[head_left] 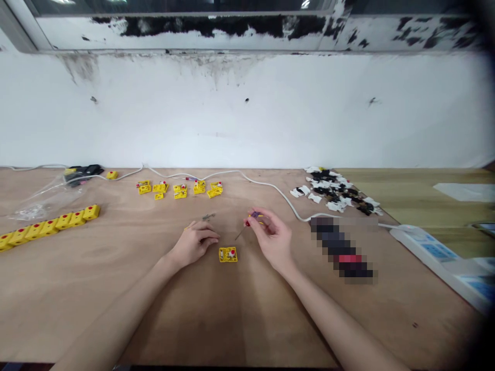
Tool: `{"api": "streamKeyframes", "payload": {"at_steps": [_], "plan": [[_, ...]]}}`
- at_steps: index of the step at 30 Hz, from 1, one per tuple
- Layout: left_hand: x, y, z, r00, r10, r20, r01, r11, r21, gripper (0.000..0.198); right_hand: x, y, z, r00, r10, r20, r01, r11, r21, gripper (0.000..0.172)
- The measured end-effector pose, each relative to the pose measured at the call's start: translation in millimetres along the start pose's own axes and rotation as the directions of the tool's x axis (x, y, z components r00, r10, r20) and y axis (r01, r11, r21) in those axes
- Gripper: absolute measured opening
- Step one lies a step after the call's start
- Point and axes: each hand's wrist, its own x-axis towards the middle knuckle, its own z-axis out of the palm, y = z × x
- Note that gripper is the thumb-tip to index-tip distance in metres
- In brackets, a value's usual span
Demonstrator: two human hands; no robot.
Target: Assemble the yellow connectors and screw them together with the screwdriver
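Observation:
My right hand (274, 239) grips a small screwdriver (247, 223) by its handle, its thin shaft slanting down to the left. Below the tip, on the wooden table, lies an opened yellow case (228, 254) with a red button and small parts inside. The shaft's tip is a little above the case, apart from it. My left hand (196, 243) rests on the table to the left of the case, fingers loosely bent, with nothing visible in them. Just beyond its fingers is a small pile of metal bits (209, 217), too small to make out.
Several opened yellow cases (180, 191) lie at the back. Closed yellow boxes (50, 226) form a row at left, near a clear plastic bag (38, 203). Black and white pieces (336, 190) are heaped back right. A white cable (266, 183) runs to a power strip (444, 257).

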Motion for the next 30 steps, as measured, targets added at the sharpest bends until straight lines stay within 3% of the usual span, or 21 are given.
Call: {"api": "streamKeyframes", "payload": {"at_steps": [6,12,19,25,30], "plan": [[2.4,0.9,-2.1,0.998,-0.056,-0.023,0.057,0.997,0.059,0.01,19.2,-15.0,27.5,0.981,-0.062,0.183,0.068,0.997,-0.024,0.024],[2.2,7.2,-5.2,0.992,-0.122,-0.027,0.123,0.99,0.073,0.031,30.0,-17.0,43.9,0.962,-0.111,0.25,0.123,0.992,-0.035,0.023],[1.8,9.2,-4.8,0.99,-0.129,-0.047,0.134,0.984,0.113,0.004,26.8,-9.5,51.6,0.953,-0.117,0.279,0.13,0.991,-0.027,0.021],[2.7,9.5,-4.2,0.992,-0.116,-0.057,0.122,0.987,0.107,0.004,23.8,0.6,52.4,0.942,-0.136,0.308,0.157,0.986,-0.047,0.018],[2.7,7.5,-2.8,0.992,-0.105,-0.068,0.112,0.987,0.119,0.004,24.5,-0.7,50.3,0.913,-0.237,0.333,0.278,0.957,-0.081,0.019]]}}
